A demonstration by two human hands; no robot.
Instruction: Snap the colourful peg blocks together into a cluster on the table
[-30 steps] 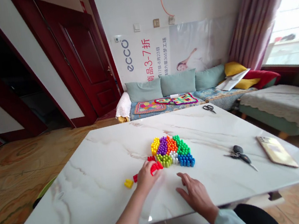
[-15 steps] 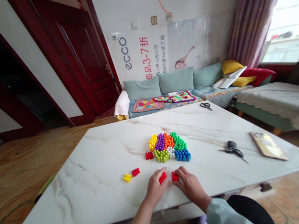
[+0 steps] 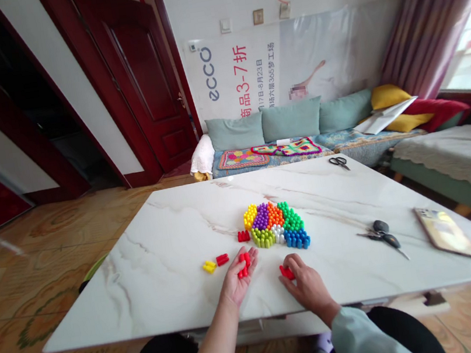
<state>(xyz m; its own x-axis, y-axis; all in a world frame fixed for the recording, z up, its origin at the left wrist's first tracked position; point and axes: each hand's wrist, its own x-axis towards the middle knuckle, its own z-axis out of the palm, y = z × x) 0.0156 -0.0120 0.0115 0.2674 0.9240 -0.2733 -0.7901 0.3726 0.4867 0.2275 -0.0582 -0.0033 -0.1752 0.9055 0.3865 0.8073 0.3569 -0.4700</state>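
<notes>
My left hand (image 3: 232,283) is turned palm up a little above the table and holds a red plastic peg block (image 3: 243,265) against its fingers. To its right, my right hand (image 3: 308,285) is palm down, thumb and fingers closed on another red peg block (image 3: 286,273) at the tabletop. Just beyond both hands stands a tight cluster of knobbed blocks in yellow, purple (image 3: 261,217), orange, green (image 3: 291,219), lime, white and blue (image 3: 298,239). A red block (image 3: 243,236) stands at the cluster's left side. Left of my left hand lie a red block (image 3: 222,259) and a yellow block (image 3: 209,267).
On the white marbled table (image 3: 142,261), keys (image 3: 383,232) and a phone (image 3: 445,232) lie to the right. Black-handled scissors (image 3: 338,163) rest near the far edge. A sofa with green cushions (image 3: 291,120) stands behind the table.
My left hand has turned from palm down to palm up, lifting its red block and moving away from my right hand. The view has shifted slightly left.
</notes>
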